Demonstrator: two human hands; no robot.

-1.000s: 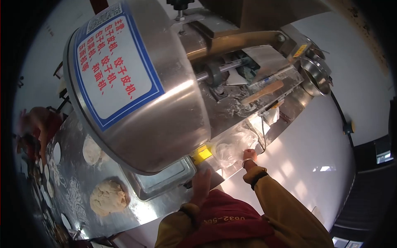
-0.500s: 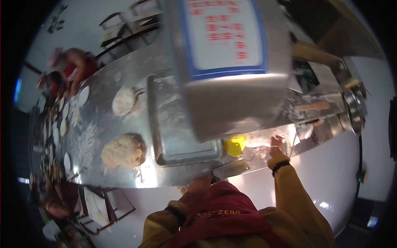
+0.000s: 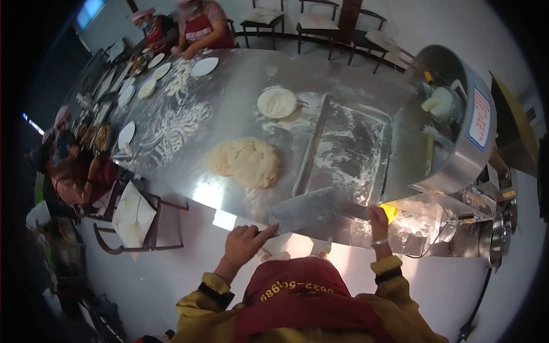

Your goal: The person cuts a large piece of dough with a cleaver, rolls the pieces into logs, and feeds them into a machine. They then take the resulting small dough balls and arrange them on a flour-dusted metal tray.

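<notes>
A cleaver point(image 3: 306, 210) with a broad grey blade is held level over the near edge of the steel table point(image 3: 229, 91). My left hand point(image 3: 245, 246) is closed at the blade's left end, its thumb against the metal. My right hand point(image 3: 377, 220) is closed around the end of the dark handle. Beyond the blade, to the left, a large lump of dough point(image 3: 246, 163) rests on the table. A floured metal tray point(image 3: 300, 171) lies behind the cleaver. Something yellow point(image 3: 390, 212) shows partly beside my right hand.
A bowl of flour point(image 3: 277, 103) stands behind the dough. At the right is a large round steel machine drum point(image 3: 452, 163). Co-workers point(image 3: 203, 31) work at the far left, near several white plates point(image 3: 204, 67). A chair point(image 3: 134, 220) stands left of me.
My view has swung, moving the drum rightward and revealing the whole tray. The cleaver is now up between both hands. My right hand has moved from the tabletop to its handle.
</notes>
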